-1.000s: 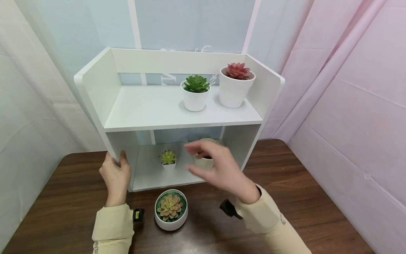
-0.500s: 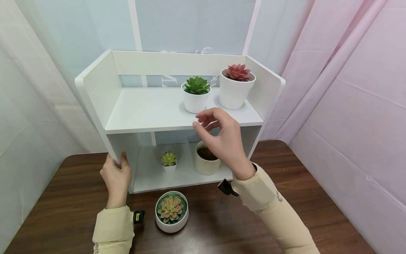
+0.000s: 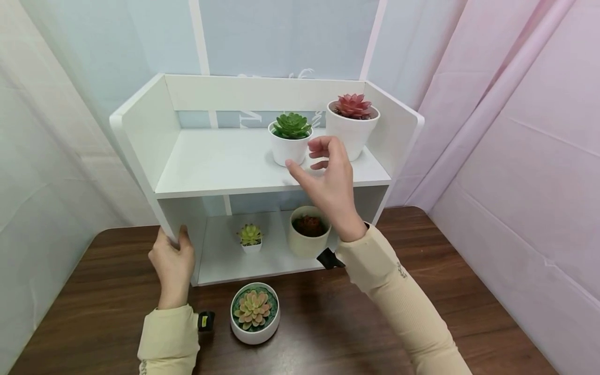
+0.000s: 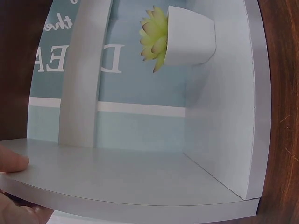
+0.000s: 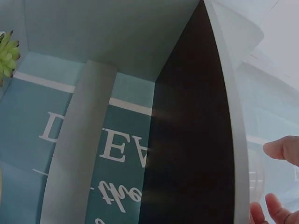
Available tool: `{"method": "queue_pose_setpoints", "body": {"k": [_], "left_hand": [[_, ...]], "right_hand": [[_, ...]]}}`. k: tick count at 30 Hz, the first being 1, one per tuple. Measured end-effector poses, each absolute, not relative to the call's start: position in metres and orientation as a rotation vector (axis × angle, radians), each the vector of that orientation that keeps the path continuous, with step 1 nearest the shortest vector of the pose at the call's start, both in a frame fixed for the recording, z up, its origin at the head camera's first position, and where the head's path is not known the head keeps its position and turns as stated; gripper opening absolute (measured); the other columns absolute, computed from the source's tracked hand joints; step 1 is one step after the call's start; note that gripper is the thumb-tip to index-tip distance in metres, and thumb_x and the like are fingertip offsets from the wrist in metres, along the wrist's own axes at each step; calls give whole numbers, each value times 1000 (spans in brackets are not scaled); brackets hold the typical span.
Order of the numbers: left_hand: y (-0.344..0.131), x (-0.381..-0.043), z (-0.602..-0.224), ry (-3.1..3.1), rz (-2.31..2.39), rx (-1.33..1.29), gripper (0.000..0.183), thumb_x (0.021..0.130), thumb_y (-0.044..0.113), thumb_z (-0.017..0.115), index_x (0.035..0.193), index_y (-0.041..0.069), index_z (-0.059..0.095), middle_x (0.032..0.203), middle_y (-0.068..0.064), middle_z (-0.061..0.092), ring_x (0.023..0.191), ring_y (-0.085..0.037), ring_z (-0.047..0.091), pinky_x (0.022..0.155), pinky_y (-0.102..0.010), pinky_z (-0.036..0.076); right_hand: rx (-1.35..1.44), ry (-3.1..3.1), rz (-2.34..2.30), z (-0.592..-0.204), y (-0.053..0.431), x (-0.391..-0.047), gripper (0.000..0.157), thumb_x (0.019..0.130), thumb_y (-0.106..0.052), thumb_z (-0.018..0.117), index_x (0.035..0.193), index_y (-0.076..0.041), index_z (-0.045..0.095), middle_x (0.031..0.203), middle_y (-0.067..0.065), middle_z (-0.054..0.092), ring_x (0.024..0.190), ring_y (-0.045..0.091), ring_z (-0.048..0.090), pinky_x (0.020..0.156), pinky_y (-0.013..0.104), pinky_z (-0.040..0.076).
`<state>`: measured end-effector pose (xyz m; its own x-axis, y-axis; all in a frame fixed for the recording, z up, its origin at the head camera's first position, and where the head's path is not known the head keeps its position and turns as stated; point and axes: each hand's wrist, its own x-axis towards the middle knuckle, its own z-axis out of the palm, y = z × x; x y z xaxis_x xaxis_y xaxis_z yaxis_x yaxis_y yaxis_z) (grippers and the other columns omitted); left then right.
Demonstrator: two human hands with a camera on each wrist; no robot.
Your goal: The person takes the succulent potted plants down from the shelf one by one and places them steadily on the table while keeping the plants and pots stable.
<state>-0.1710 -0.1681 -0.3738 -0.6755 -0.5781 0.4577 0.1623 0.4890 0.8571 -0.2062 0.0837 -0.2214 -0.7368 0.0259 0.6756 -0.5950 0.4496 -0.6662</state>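
A white two-tier shelf (image 3: 220, 164) stands on the table. My left hand (image 3: 172, 263) grips the front edge of its left side panel; in the left wrist view the thumb (image 4: 13, 161) lies on the panel's inner face. Raised at the upper board's front, my right hand (image 3: 332, 182) has thumb and fingers apart, with nothing between them. Its fingertips are right at the right side of a small white pot with a green succulent (image 3: 290, 127). A larger white pot with a red succulent (image 3: 352, 109) stands behind the hand, partly hidden by it.
On the lower tier are a small yellow-green succulent (image 3: 251, 237) and a cream pot (image 3: 304, 245) with a reddish-brown plant. A round white bowl with a pinkish-green succulent (image 3: 253, 310) sits on the brown table (image 3: 323, 333) before the shelf. Curtains hang around.
My right hand has risen from in front of the lower tier's cream pot to the green succulent's pot on the upper tier. The left hand has kept its grip on the side panel.
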Motion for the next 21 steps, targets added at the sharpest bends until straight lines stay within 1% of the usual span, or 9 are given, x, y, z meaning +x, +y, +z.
{"method": "queue_pose_setpoints", "body": {"k": [9,12,16,21], "left_hand": [[-168,-172,-374,-1975,-1238,339,25,92,5,55,111,-11,60,107,-33,64,98,-50,62,78,-60,48],[-169,-171,-375,-1977,-1240,340,26,92,5,55,112,-11,60,108,-33,64,98,-49,63,78,-60,48],[-168,-171,-375,-1984,-1241,339,27,92,5,54,114,-11,60,109,-33,64,99,-48,63,78,-60,48],[-169,-172,-376,-1984,-1240,334,27,92,4,54,115,-11,59,110,-32,64,99,-47,63,78,-59,49]], "right_hand": [[439,-2097,1315,-221,83,-212,65,77,-19,79,128,-1,44,119,16,53,105,24,55,84,32,48],[424,-2122,1328,-219,83,-213,72,76,-20,80,133,-2,41,122,16,51,109,24,53,86,34,48],[389,-2173,1335,-217,82,-215,81,75,-21,81,139,-3,36,128,15,48,116,24,49,92,34,47],[376,-2229,1353,-214,80,-218,87,75,-22,81,143,-1,30,136,16,44,125,26,45,100,34,43]]}}
